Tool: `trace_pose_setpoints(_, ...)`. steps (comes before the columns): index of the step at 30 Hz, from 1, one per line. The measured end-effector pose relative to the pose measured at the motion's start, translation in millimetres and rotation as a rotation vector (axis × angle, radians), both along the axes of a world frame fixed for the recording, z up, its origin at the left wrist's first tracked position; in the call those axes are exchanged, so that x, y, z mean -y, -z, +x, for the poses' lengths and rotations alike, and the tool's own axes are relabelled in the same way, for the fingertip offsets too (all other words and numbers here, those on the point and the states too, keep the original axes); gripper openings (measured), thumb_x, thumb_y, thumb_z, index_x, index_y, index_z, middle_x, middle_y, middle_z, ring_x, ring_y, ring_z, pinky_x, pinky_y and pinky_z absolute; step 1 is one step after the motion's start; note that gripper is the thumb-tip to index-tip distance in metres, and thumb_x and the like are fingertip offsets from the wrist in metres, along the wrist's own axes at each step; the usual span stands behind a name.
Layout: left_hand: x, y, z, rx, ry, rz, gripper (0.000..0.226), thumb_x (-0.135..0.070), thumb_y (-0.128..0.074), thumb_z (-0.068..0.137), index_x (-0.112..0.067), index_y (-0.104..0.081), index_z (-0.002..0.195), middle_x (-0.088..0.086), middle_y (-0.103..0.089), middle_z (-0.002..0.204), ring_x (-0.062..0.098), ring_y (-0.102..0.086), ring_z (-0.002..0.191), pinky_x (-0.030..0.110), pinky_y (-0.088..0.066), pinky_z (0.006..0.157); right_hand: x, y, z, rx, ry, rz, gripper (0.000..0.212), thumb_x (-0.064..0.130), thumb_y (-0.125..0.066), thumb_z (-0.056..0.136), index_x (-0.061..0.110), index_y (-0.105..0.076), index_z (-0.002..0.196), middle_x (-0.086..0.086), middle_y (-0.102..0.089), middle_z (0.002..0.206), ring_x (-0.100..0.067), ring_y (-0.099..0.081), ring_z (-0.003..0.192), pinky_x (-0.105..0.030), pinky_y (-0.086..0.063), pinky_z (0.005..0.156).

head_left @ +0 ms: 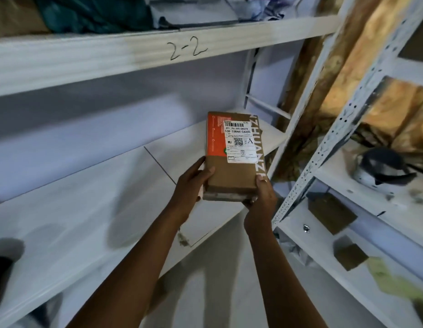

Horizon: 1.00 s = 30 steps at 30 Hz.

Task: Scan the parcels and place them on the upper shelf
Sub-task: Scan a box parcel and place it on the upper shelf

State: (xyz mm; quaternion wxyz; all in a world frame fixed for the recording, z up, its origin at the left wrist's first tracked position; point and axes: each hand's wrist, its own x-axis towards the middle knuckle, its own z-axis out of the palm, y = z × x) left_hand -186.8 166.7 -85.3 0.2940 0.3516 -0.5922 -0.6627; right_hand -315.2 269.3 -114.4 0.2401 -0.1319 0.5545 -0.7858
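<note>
At the near end of the parcel [231,171], both my hands have hold.

- Left hand [193,183]: clasps the near left corner, with the thumb lying on the top face and the fingers wrapped along the left side.
- Right hand [260,197]: grips the near right corner, with the thumb on the top right edge and the fingers curled under the near end.
- Parcel: a flat brown cardboard box, one item. Its long axis runs away from me, the near short end in my hands and the far short end pointing toward the back right corner of the shelf bay. The broad face is up.
- Label [241,140]: white, on the far half of the top face, with a barcode toward the far end and a square code below it.
- Orange panel [214,136]: runs along the left of the label.
- Position: held over the white shelf board [87,209], under the upper shelf [111,58], whose front edge is marked "2-2". I cannot tell whether the far end touches the board.
- Cloth [94,13]: dark green, lies on the upper shelf.
- Second rack [324,138]: white perforated upright, just to the right of my right hand.
- Dark round object [383,169]: on that rack's shelf, blurred.
- Two small brown boxes [331,214]: on the level below.
</note>
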Motion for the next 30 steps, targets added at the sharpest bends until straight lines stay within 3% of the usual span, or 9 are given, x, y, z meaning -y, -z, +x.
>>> trace_pose_setpoints(3,-8.9,0.0,-31.5,-0.02,-0.014,0.026,0.047,-0.051,-0.063,0.095,-0.049,-0.051,0.14,-0.012,-0.068,0.127,0.011,-0.067,0.112,0.034,-0.061,0.078,-10.6,-4.4,-22.4,0.022,0.011,-0.019,0.032,0.05,-0.057,0.087,0.036,-0.065,0.115,0.015,-0.071,0.115,-0.008,-0.068,0.107,-0.034,-0.058,0.083)
trace_pose_setpoints(5,-12.7,1.7,-50.0,-0.025,-0.033,0.014,0.043,-0.053,-0.065,0.093,-0.053,-0.054,0.134,-0.014,-0.069,0.124,0.014,-0.067,0.113,0.039,-0.063,0.081,-14.8,-6.7,-40.8,0.018,0.017,-0.016,0.027,0.048,-0.058,0.086,0.037,-0.066,0.11,0.022,-0.073,0.105,-0.003,-0.07,0.1,-0.031,-0.057,0.077)
trace_pose_setpoints(10,-14.8,-2.2,-98.1,-0.04,-0.08,-0.003,0.041,-0.054,-0.064,0.092,-0.055,-0.055,0.132,-0.016,-0.069,0.12,0.011,-0.068,0.109,0.033,-0.062,0.074,-14.8,-7.3,-89.7,-0.017,0.012,-0.008,0.021,0.044,-0.057,0.092,0.039,-0.07,0.107,0.022,-0.075,0.103,-0.002,-0.071,0.098,-0.033,-0.059,0.08)
trace_pose_setpoints(14,-4.0,-6.8,-128.9,-0.051,-0.094,0.029,0.044,-0.047,-0.063,0.095,-0.047,-0.055,0.139,-0.007,-0.069,0.128,0.014,-0.068,0.112,0.04,-0.063,0.08,-1.3,-18.5,-119.5,0.051,0.034,0.003,0.011,0.032,-0.057,0.102,0.032,-0.068,0.103,0.023,-0.074,0.092,-0.008,-0.07,0.097,-0.025,-0.055,0.072)
trace_pose_setpoints(17,16.6,-25.6,-167.2,-0.059,-0.089,-0.002,0.03,-0.05,-0.061,0.095,-0.055,-0.062,0.124,-0.011,-0.07,0.125,0.013,-0.069,0.111,0.039,-0.063,0.08,20.1,-35.7,-159.9,0.023,0.009,-0.001,0.01,0.03,-0.055,0.103,0.031,-0.065,0.105,0.022,-0.072,0.089,-0.003,-0.072,0.085,-0.019,-0.056,0.065)
trace_pose_setpoints(20,34.7,-32.7,-203.6,-0.096,-0.118,0.001,0.019,-0.044,-0.063,0.096,-0.057,-0.068,0.109,-0.014,-0.073,0.115,0.012,-0.07,0.106,0.041,-0.064,0.08,39.3,-44.2,-196.2,-0.039,-0.033,-0.015,0.025,0.032,-0.052,0.104,0.025,-0.067,0.122,0.013,-0.076,0.103,-0.005,-0.072,0.094,-0.02,-0.058,0.069)
trace_pose_setpoints(24,57.2,-35.0,-248.8,-0.117,-0.158,0.009,0.025,-0.041,-0.064,0.097,-0.049,-0.067,0.12,-0.01,-0.075,0.114,0.01,-0.073,0.099,0.044,-0.064,0.081,58.9,-50.0,-244.0,-0.091,-0.071,-0.017,0.035,0.034,-0.052,0.104,0.019,-0.062,0.134,0.009,-0.075,0.113,-0.008,-0.071,0.103,-0.022,-0.059,0.073)
trace_pose_setpoints(27,74.2,-32.9,-283.7,-0.133,-0.178,0.026,0.038,-0.04,-0.064,0.096,-0.041,-0.063,0.134,-0.008,-0.074,0.117,0.007,-0.073,0.098,0.046,-0.063,0.082,75.8,-56.3,-282.4,-0.098,-0.079,0.02,0.026,0.026,-0.049,0.106,0.023,-0.062,0.129,0.016,-0.075,0.101,0.004,-0.071,0.091,-0.02,-0.058,0.066)
trace_pose_setpoints(30,79.3,-30.4,-309.7,-0.171,-0.22,0.065,0.033,-0.033,-0.064,0.098,-0.043,-0.064,0.129,-0.011,-0.074,0.112,0.003,-0.073,0.092,0.033,-0.062,0.069,87.6,-54.7,-308.4,-0.045,-0.099,0.043,0.029,0.03,-0.05,0.105,0.027,-0.06,0.132,0.018,-0.068,0.109,0.007,-0.07,0.087,-0.019,-0.058,0.066)
